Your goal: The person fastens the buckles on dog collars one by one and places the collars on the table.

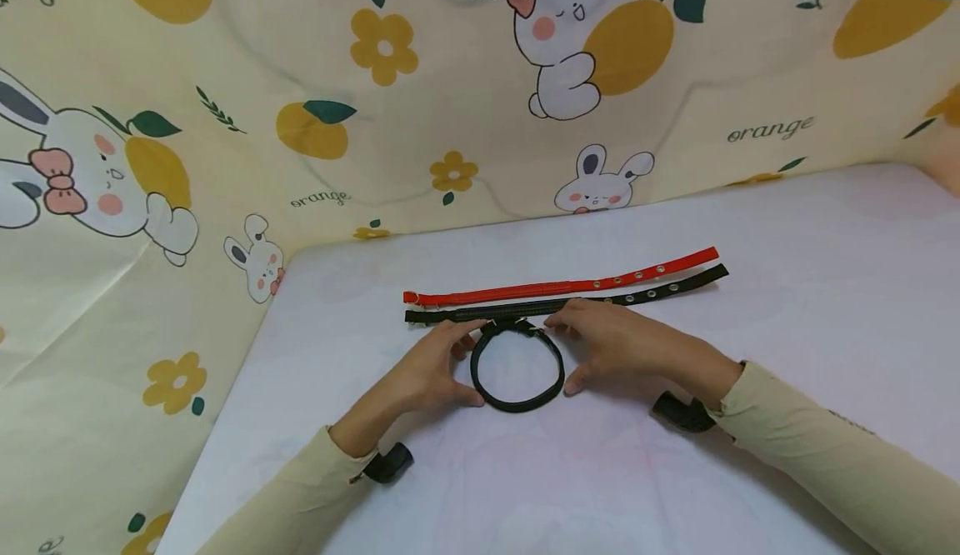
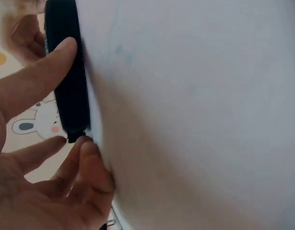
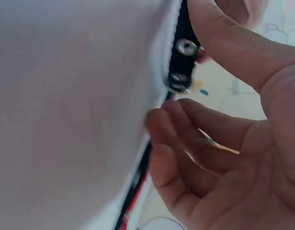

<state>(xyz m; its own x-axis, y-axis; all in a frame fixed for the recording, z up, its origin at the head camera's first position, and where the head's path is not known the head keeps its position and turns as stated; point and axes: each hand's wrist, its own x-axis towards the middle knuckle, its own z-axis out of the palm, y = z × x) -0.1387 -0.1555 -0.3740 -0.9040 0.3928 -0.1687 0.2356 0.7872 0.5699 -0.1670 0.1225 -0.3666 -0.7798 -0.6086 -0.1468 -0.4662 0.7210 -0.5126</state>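
A black collar [image 1: 517, 407], its strap buckled into a ring, stands on the white table between the two hands. The left hand [image 1: 431, 372] holds the ring's left side, thumb low and fingertips near the top; in the left wrist view its thumb [image 2: 65, 52] lies across the black band. At the ring's right side is the right hand [image 1: 611, 338], with its thumb and fingers spread around that edge and the palm bare. Metal eyelets [image 3: 187, 47] show on the strap in the right wrist view. Behind the ring lies a straight black collar [image 1: 540, 309], partly covered by the right fingers.
A straight red collar [image 1: 517, 292] with eyelets lies just behind the black one, roughly parallel. The white table [image 1: 510, 488] meets a cream cloth [image 1: 450, 63] printed with rabbits and oranges at the back and left. Each wrist carries a small black camera [image 1: 390, 463].
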